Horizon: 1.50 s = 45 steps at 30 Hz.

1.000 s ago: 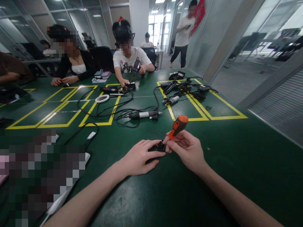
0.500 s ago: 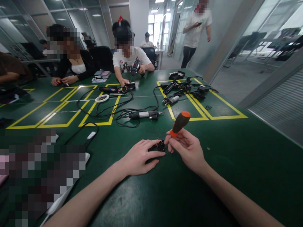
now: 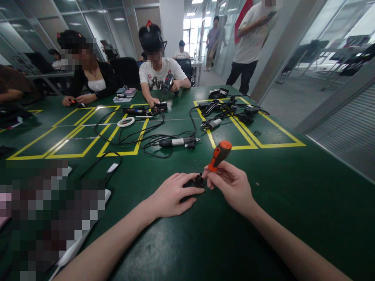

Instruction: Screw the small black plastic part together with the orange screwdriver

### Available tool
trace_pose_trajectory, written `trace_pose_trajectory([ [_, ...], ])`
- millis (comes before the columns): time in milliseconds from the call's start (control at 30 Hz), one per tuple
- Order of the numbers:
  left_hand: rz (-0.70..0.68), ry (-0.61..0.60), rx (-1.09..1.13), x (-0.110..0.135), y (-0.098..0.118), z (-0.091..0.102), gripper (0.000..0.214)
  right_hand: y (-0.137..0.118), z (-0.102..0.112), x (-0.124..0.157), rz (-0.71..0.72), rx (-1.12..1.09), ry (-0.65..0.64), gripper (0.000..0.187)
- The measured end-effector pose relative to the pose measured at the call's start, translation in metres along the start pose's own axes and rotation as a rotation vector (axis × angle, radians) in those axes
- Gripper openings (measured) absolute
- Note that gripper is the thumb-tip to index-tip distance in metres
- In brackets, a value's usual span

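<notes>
On the green table (image 3: 175, 249), my left hand (image 3: 175, 193) is closed around a small black part (image 3: 199, 180), pressing it against the surface. A short round piece stands up at the part's right end. My right hand (image 3: 230, 181) grips a screwdriver (image 3: 220, 155) with a dark grey and orange handle, low on the handle near its orange collar. The handle points up and leans to the right. The screwdriver's tip is hidden by my right fingers, just beside the black part, so whether it touches cannot be made out.
Ahead lies a silver and black electric screwdriver (image 3: 178, 142) with coiled black cable. Black tools and cables (image 3: 228, 109) are heaped inside yellow tape outlines. A white ring (image 3: 125, 122) lies farther left. Across the table, a person holds a power drill (image 3: 168, 84). Blurred devices are at left.
The screwdriver has turned in my right hand, and its handle has shifted slightly left and down. My left hand stays in place. A standing person has come closer on the right.
</notes>
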State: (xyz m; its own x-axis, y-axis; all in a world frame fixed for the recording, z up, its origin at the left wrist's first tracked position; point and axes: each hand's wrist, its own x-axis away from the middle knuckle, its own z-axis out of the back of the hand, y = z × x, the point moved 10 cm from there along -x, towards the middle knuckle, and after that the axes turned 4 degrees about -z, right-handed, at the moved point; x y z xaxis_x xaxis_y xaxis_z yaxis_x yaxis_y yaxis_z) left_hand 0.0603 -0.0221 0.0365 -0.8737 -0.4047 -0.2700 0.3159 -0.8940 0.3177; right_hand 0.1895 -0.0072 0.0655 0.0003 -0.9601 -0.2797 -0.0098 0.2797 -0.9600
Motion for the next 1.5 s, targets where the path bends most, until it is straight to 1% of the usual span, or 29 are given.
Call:
trace_pose_trajectory([
  [100,0.004,0.0,0.001,0.001,-0.001,-0.001,0.035,0.0,0.003,0.0,-0.003,0.005,0.035,0.026],
  [200,0.002,0.001,0.006,0.001,-0.001,-0.001,0.036,-0.012,0.001,-0.001,0.053,0.043,0.025,0.024],
  [300,-0.005,0.006,0.002,0.001,0.0,0.0,0.035,-0.02,-0.002,-0.001,0.107,0.099,-0.007,0.035],
  [333,-0.008,0.007,0.001,0.0,0.001,0.001,0.035,-0.02,-0.002,-0.001,0.109,0.098,-0.016,0.037],
  [367,-0.012,0.009,-0.001,0.0,0.001,0.001,0.035,-0.018,-0.002,-0.001,0.101,0.081,-0.022,0.035],
  [433,-0.016,0.013,-0.002,0.0,0.002,0.002,0.034,-0.01,0.0,-0.001,0.06,0.02,-0.016,0.023],
  [467,-0.017,0.015,-0.002,0.0,0.002,0.001,0.034,-0.006,0.001,0.0,0.034,-0.006,-0.006,0.021],
  [533,-0.019,0.022,-0.002,0.0,0.001,0.001,0.035,0.001,0.004,0.0,0.0,-0.028,0.026,0.025],
  [600,-0.021,0.028,-0.002,0.001,0.0,0.0,0.036,0.004,0.005,0.001,-0.006,-0.021,0.039,0.025],
  [700,-0.022,0.03,-0.007,0.001,0.0,-0.001,0.035,0.001,0.001,0.001,0.017,0.009,0.016,0.022],
  [867,-0.014,0.025,-0.015,0.001,0.001,0.0,0.034,-0.004,-0.005,0.001,0.046,0.03,-0.046,0.033],
  [933,-0.011,0.025,-0.018,0.002,0.001,0.0,0.034,-0.004,-0.007,0.001,0.043,0.0,-0.065,0.032],
  [1033,-0.016,0.026,-0.016,0.002,0.001,0.0,0.035,-0.001,-0.003,0.001,0.032,-0.038,-0.026,0.022],
  [1200,-0.015,0.026,-0.01,0.002,0.0,-0.001,0.036,0.002,0.0,0.002,0.028,-0.021,0.009,0.016],
  [1333,-0.013,0.033,-0.014,0.002,0.0,0.0,0.036,-0.006,0.0,0.002,0.079,0.014,0.008,0.016],
  [1433,-0.013,0.035,-0.012,0.003,0.0,0.0,0.035,-0.014,-0.002,0.002,0.135,0.054,-0.017,0.022],
  [1500,-0.013,0.03,-0.007,0.003,0.0,0.0,0.036,-0.014,-0.003,0.002,0.134,0.059,-0.027,0.024],
])
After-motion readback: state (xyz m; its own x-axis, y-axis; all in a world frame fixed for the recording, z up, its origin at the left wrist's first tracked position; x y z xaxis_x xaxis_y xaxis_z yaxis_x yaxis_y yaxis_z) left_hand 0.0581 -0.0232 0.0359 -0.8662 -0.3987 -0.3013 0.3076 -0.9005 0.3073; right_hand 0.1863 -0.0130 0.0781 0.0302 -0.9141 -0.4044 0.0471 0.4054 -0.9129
